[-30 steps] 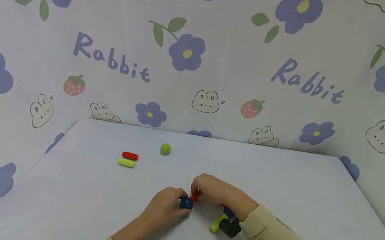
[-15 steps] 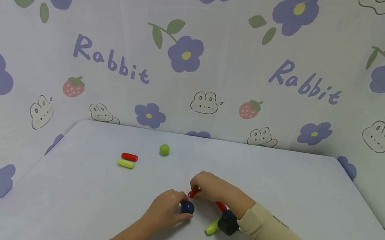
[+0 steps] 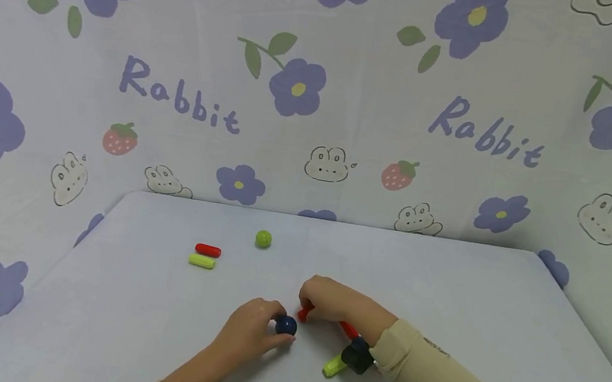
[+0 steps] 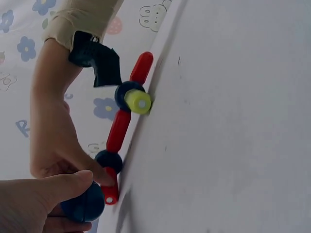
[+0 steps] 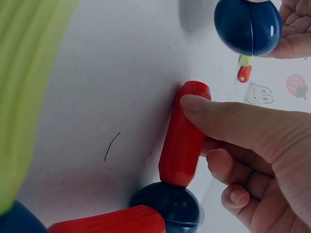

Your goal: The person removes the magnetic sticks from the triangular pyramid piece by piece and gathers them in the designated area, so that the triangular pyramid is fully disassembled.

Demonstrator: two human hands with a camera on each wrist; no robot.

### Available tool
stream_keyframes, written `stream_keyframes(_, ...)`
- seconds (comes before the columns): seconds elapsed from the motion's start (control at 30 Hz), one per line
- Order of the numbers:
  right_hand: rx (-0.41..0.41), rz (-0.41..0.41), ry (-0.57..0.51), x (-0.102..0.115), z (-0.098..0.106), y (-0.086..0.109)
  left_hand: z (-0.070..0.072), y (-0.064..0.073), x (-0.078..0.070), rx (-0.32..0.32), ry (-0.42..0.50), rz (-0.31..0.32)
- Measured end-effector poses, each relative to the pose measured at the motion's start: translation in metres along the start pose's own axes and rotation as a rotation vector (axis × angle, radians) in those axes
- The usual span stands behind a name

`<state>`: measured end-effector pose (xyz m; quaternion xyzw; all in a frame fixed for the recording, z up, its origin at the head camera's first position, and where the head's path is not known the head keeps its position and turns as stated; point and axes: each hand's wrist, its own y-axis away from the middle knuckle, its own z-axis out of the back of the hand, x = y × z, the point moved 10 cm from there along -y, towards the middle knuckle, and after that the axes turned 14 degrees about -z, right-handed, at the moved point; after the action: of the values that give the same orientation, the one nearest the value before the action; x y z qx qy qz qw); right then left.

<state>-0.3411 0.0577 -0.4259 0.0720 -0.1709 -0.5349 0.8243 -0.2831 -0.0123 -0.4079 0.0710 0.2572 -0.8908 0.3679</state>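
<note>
My left hand (image 3: 249, 330) holds a dark blue ball (image 3: 286, 325) between thumb and fingers, a seam showing round it in the right wrist view. Close by on the right, my right hand (image 3: 327, 299) pinches a red rod (image 5: 182, 141) between thumb and fingers. That rod's free end points toward the held ball, with a small gap between. Its other end joins a second blue ball (image 5: 167, 206), which leads to another red rod (image 4: 118, 131). Farther along this chain, another blue ball (image 4: 127, 92) carries a yellow-green rod (image 4: 140, 102) and a further red rod (image 4: 142, 68).
On the white table (image 3: 443, 284), a loose red rod (image 3: 208, 250) and a yellow-green rod (image 3: 202, 261) lie side by side at the back left. A green ball (image 3: 263, 239) sits near the back edge. A patterned cloth (image 3: 371, 122) hangs behind.
My left hand has drawn slightly left with the blue ball, which now stands apart from the red rod's end. My right hand and the chain have shifted a little left.
</note>
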Motion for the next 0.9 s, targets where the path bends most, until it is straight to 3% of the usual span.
stream_keyframes(0.23, 0.005, -0.015, 0.005, -0.006, -0.001, 0.001, 0.006, 0.005, 0.017, 0.029, -0.011, 0.078)
stream_keyframes(0.47, -0.006, -0.016, -0.028, -0.015, -0.001, 0.005, -0.003, -0.002, 0.040, 0.046, 0.046, 0.149)
stream_keyframes(0.8, -0.064, -0.083, -0.184, -0.041, 0.014, 0.018, -0.041, -0.052, 0.089, -0.150, 0.376, 0.296)
stream_keyframes(0.9, -0.094, -0.119, -0.214, -0.049, 0.019, 0.019, -0.045, -0.064, 0.102, -0.223, 0.404, 0.326)
